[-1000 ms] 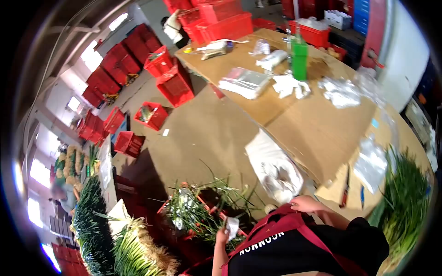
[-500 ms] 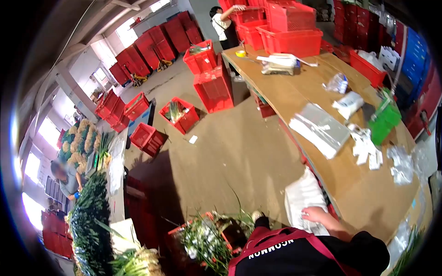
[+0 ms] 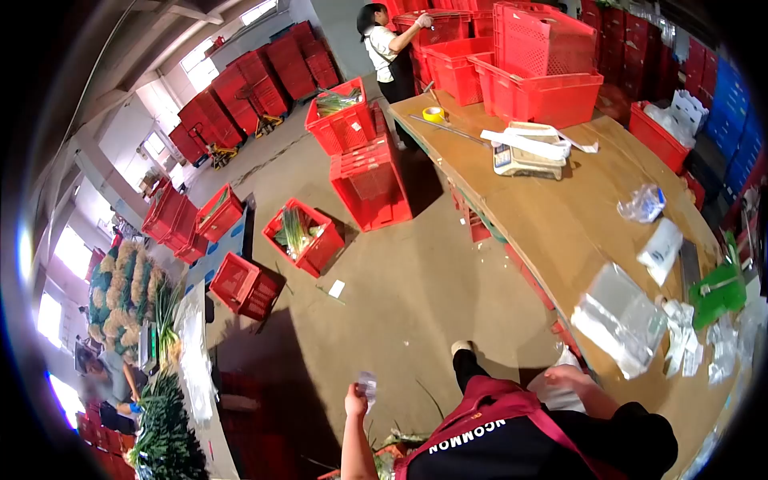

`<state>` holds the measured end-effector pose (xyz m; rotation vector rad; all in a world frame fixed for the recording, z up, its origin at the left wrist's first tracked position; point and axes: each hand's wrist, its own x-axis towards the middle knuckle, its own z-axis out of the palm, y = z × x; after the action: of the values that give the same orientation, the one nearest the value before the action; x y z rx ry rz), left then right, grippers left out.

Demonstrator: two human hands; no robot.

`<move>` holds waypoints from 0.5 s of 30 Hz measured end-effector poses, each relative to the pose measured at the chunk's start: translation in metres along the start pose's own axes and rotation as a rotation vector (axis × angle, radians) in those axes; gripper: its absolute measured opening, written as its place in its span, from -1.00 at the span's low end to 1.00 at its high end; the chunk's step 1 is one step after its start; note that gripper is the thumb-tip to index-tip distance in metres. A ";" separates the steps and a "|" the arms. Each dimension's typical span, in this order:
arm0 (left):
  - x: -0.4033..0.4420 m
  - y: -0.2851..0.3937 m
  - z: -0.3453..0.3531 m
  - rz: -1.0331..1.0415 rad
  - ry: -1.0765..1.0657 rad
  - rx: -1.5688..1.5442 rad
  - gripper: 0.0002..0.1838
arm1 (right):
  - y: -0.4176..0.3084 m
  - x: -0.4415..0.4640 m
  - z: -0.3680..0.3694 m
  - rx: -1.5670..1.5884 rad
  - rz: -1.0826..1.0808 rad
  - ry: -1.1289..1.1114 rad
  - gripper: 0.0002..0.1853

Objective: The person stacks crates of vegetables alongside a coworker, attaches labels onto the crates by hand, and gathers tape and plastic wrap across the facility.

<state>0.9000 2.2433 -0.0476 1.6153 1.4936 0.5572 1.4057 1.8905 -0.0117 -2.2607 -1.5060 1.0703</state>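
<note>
My left hand [image 3: 356, 400] is raised in front of me over the floor, its fingers closed on a small piece of clear plastic [image 3: 367, 387]. Exactly what kind of plastic piece it is, I cannot make out. Beside the table's near edge is my right hand [image 3: 566, 376], low, with its fingers loosely apart. A white sack [image 3: 554, 395] lies just under that hand, partly hidden by my arm and apron; whether they touch is unclear.
On the long table [image 3: 512, 204] at right are a scale [image 3: 528, 162], yellow tape [image 3: 434, 114] and a stack of clear bags [image 3: 620, 320]. Red crates [image 3: 302, 238] with vegetables stand ahead. One person [image 3: 387, 56] is by stacked crates, another [image 3: 112, 380] near leeks [image 3: 168, 432].
My left hand has come into view with the clear plastic piece. My view has shifted forward; the crate of greens at my feet has mostly dropped out below. The far person's arm has moved.
</note>
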 end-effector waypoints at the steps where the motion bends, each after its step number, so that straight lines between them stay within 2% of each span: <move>1: 0.032 -0.002 0.007 0.022 0.073 0.124 -0.63 | 0.007 0.029 0.000 0.122 -0.120 0.030 -0.66; 3: 0.080 -0.002 0.022 -0.065 0.044 0.109 -0.65 | 0.009 0.096 -0.006 0.110 -0.065 0.048 -0.69; 4: 0.079 0.030 0.026 -0.018 0.061 0.206 -0.66 | -0.003 0.131 -0.029 -0.006 -0.023 -0.017 -0.66; 5: 0.096 0.012 0.034 -0.135 -0.025 0.253 -0.65 | -0.027 0.161 -0.051 -0.111 0.021 -0.093 -0.64; 6: 0.099 0.011 0.034 -0.194 -0.105 0.271 -0.62 | -0.030 0.194 -0.064 0.042 -0.044 -0.088 -0.58; 7: 0.092 0.042 0.034 -0.195 -0.103 0.395 -0.60 | -0.052 0.219 -0.090 0.050 -0.046 -0.096 -0.58; 8: 0.096 0.012 0.039 -0.145 -0.088 0.323 -0.60 | -0.089 0.246 -0.130 -0.021 -0.074 -0.120 -0.57; 10: 0.091 0.011 0.036 -0.311 -0.095 0.176 -0.56 | -0.142 0.293 -0.200 -0.076 -0.126 -0.111 -0.59; 11: 0.100 -0.113 0.057 -0.332 0.017 0.002 -0.54 | -0.160 0.319 -0.229 -0.056 -0.154 -0.077 -0.61; 12: 0.095 -0.143 0.065 -0.313 0.049 0.324 -0.46 | -0.180 0.344 -0.260 -0.011 -0.189 -0.033 -0.64; 13: 0.088 -0.125 0.069 -0.432 -0.003 0.387 -0.46 | -0.194 0.371 -0.287 0.035 -0.226 0.014 -0.66; 15: 0.105 -0.099 0.078 -0.602 -0.050 0.361 -0.45 | -0.207 0.429 -0.328 -0.094 -0.326 0.177 -0.68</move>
<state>0.9239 2.3155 -0.1926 1.3128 2.0064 -0.0956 1.5698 2.4229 0.1420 -2.0088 -1.7979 0.7026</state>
